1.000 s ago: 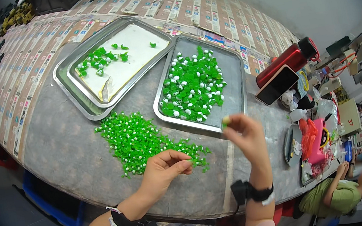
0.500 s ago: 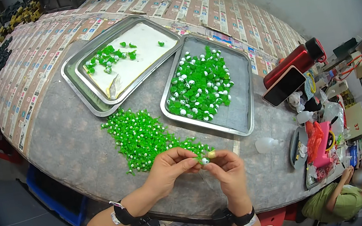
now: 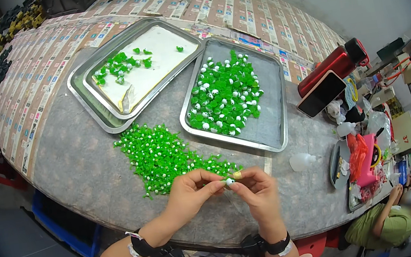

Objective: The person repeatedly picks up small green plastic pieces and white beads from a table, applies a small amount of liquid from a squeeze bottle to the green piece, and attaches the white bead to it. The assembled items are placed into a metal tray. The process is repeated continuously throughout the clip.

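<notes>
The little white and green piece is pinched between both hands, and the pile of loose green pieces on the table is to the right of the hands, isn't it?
Not quite. The head view shows the pile of loose green pieces lying to the left of the hands and farther out on the table. The rest is right: the left hand and right hand pinch the little white and green piece.

1. Two trays (image 3: 271, 98): brushed metal, dull sheen.
2. Green pieces (image 3: 159, 154): glossy plastic.
3. Surface (image 3: 78, 163): matt grey cloth, felt-like.
4. Bottle (image 3: 331, 64): glossy red metal.
5. Phone (image 3: 321, 93): glossy black screen.

Grey table (image 3: 67, 165) carrying two steel trays (image 3: 269, 92) upper centre, loose green-piece pile (image 3: 159, 154) centre, red flask (image 3: 329, 65) right.
</notes>
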Motion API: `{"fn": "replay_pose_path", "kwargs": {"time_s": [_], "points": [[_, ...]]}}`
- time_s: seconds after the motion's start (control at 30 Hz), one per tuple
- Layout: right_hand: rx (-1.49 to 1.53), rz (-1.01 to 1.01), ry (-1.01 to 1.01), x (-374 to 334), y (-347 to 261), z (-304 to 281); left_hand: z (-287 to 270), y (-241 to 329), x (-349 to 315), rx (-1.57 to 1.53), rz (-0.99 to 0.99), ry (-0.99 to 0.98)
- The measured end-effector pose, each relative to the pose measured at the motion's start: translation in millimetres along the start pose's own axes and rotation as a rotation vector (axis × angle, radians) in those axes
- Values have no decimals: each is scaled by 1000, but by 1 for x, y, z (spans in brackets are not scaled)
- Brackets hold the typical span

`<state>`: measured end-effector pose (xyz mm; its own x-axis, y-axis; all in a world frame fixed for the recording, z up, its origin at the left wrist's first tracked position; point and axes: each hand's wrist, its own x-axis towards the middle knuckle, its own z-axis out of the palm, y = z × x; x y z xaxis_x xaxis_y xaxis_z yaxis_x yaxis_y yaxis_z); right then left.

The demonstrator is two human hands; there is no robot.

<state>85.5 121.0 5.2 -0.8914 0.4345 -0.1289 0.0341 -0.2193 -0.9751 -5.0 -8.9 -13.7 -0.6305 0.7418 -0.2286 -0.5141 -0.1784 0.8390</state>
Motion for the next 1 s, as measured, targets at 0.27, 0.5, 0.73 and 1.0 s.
{"fn": "replay_pose_path", "kwargs": {"time_s": [0.27,0.5,0.73,1.0], "points": [[84,64,-49,-2,-7,-5,7,11,-5,810,548,10],[-1,126,-144,-4,-3,-15,8,7,-4,941,666,0],[-26,9,-2,-1,-22,-18,4,25,-1,390,65,64],[-895,-132,-62,-7,-17,-39,-68,95,46,-248,361,368]]}}
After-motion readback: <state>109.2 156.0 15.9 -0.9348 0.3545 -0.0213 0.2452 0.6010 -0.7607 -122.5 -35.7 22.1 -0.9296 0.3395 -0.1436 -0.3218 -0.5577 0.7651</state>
